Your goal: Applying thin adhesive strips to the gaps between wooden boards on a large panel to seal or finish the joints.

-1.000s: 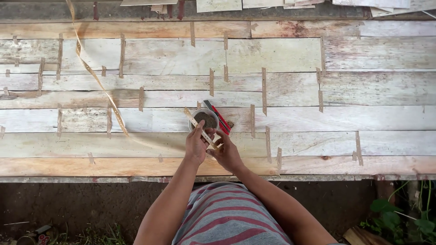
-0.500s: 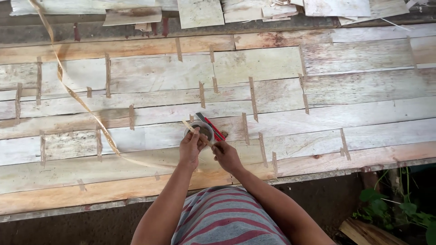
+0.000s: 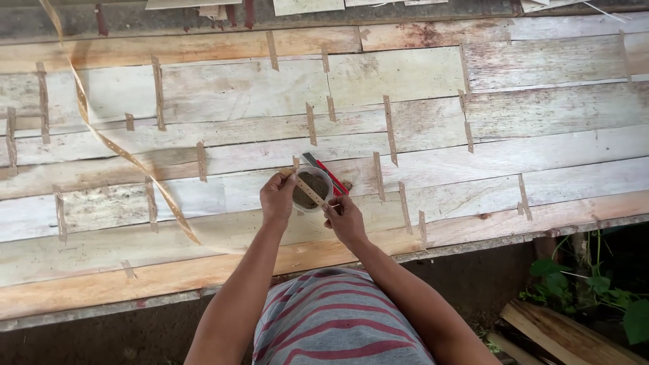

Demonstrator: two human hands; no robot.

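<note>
My left hand [image 3: 278,198] and my right hand [image 3: 343,217] hold the two ends of a short brown tape strip [image 3: 309,191] stretched across the mouth of a small clear cup [image 3: 311,190] with a dark wet mass inside. The cup stands on pale veneer sheets [image 3: 419,128] laid side by side and joined by many short brown tape pieces. A red-handled cutter [image 3: 329,174] lies just behind the cup, partly hidden by it. A long brown perforated tape ribbon [image 3: 115,145] curves from the top left down toward my left hand.
The veneer rests on a wooden bench whose front edge [image 3: 473,247] runs in front of my striped shirt. Loose veneer scraps [image 3: 297,5] lie along the far edge. Green plants [image 3: 595,290] and wooden boards [image 3: 561,334] are on the ground at lower right.
The camera view has shifted, so the bench looks tilted the other way. My hands stay at the cup, and the tape strip now lies across its mouth.
</note>
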